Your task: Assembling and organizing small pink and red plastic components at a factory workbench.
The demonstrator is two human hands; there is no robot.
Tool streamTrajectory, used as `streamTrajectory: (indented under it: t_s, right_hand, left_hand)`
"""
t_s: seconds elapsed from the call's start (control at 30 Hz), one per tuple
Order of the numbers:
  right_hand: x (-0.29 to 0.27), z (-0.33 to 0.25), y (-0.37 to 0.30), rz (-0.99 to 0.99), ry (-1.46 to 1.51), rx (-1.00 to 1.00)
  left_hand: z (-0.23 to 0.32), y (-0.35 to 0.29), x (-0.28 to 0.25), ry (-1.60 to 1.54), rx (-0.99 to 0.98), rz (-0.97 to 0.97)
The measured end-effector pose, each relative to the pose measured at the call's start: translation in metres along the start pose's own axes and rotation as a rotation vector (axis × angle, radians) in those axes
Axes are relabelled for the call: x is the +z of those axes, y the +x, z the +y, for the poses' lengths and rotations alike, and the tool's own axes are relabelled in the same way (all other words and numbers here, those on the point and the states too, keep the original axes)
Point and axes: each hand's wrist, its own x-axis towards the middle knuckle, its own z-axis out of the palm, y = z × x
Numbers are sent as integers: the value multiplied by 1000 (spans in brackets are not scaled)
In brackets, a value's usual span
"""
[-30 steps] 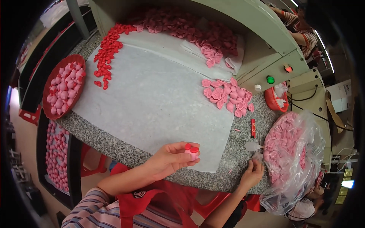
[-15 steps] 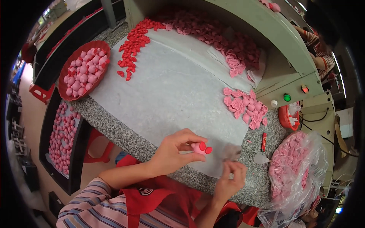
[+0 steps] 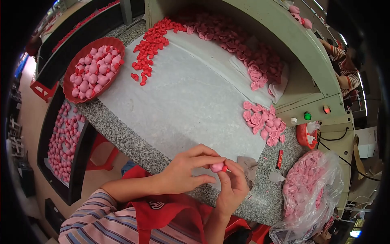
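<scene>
A small rounded pink piece with red parts (image 3: 217, 167) is between my two hands, low over the front edge of the white sheet (image 3: 174, 97). My left hand (image 3: 183, 168) has its fingers curved over the top of the piece, its thumb a little lower and apart from it. From the right, my right hand (image 3: 232, 185) pinches the piece at its red end with thumb and fingertips. The fingers partly cover the piece, so its full shape is hidden. A crumpled greyish cloth (image 3: 248, 168) lies just beyond my right hand.
Small red pieces (image 3: 144, 57) are scattered at the sheet's far left, beside a red basket (image 3: 69, 81) of pink pieces. Pink cupped pieces (image 3: 264, 122) lie at right, near a red tube (image 3: 280, 159), a small translucent bottle (image 3: 276, 176) and a plastic bag (image 3: 335, 179). A metal hood (image 3: 325, 69) stands behind.
My right hand has moved up and left from beside the cloth to the pink piece, and now grips its red end. The left thumb has come away from the piece. The view has shifted slightly.
</scene>
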Motion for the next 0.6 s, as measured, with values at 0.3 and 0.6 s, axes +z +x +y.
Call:
streamTrajectory:
  t_s: [0.3,0.6]
  right_hand:
    - [17,5,0,-70,161,-1]
    - [-4,16,27,179,-825,-244]
  left_hand:
    - [-13,-7,-1,-433,-101,83]
    - [-14,9,-166,709,189,891]
